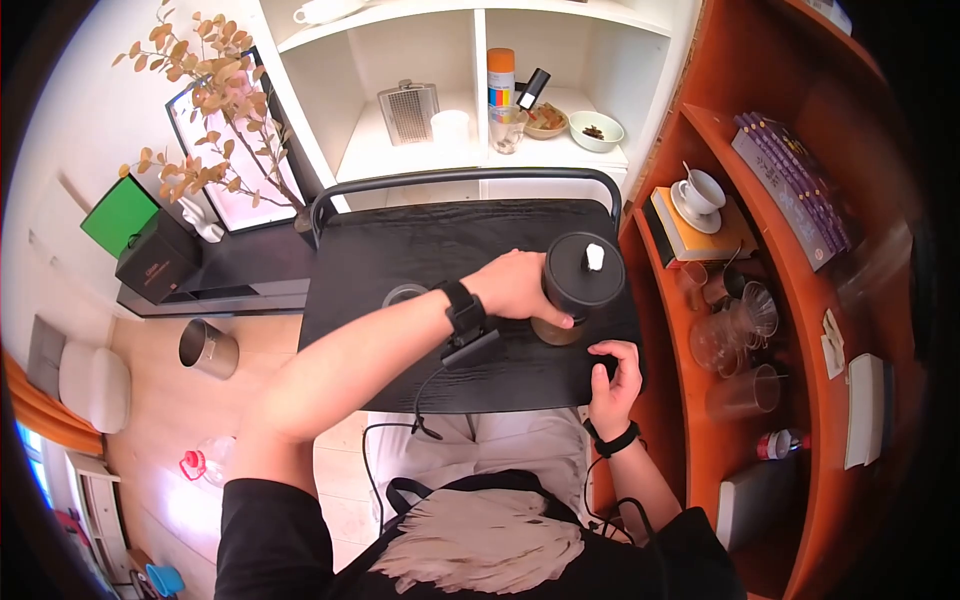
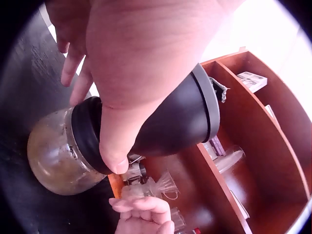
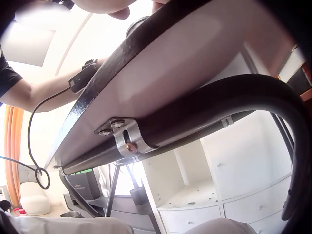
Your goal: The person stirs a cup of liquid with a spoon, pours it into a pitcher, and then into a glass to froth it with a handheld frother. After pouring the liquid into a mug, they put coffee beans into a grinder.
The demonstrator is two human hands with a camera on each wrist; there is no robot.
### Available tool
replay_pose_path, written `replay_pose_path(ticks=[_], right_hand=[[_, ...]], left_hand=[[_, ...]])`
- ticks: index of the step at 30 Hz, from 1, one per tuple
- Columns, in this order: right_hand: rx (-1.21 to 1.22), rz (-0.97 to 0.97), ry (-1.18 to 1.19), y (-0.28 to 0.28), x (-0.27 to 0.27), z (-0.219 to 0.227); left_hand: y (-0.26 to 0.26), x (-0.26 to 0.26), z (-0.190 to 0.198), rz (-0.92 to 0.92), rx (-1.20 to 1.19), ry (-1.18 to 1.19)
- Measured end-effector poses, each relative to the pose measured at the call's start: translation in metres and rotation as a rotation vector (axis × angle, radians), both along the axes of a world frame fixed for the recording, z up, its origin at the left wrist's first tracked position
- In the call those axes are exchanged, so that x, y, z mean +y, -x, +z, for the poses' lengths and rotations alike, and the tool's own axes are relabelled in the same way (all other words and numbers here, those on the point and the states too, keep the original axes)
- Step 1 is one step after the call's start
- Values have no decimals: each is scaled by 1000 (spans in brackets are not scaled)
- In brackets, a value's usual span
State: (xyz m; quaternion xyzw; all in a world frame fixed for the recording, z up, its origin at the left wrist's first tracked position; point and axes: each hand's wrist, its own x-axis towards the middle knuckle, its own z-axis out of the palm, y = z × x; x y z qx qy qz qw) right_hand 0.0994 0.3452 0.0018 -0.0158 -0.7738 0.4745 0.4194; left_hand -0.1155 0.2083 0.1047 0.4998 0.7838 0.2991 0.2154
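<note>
A coffee grinder, with a black upper body and a rounded glass jar below, stands at the right side of the black table. A small white piece shows on its lid. My left hand reaches across and grips its narrow black collar, thumb on the near side. In the left wrist view brownish contents show in the glass jar. My right hand is at the table's near right edge, fingers loosely curled, holding nothing. The right wrist view mostly shows the table's underside.
A clear round rim on the table is partly hidden behind my left wrist. A black rail runs along the far edge. Brown shelves with glassware and a cup on a saucer stand close on the right. Cables trail from both wrists.
</note>
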Motion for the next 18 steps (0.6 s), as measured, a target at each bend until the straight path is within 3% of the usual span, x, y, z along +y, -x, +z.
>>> replay_pose_path(ticks=[10, 18], right_hand=[[-36, -14, -51, -2, 2, 4], [-91, -13, -138, -1, 2, 9]], left_hand=[[56, -1, 6, 44, -10, 68], [111, -70, 10, 120, -169, 22]])
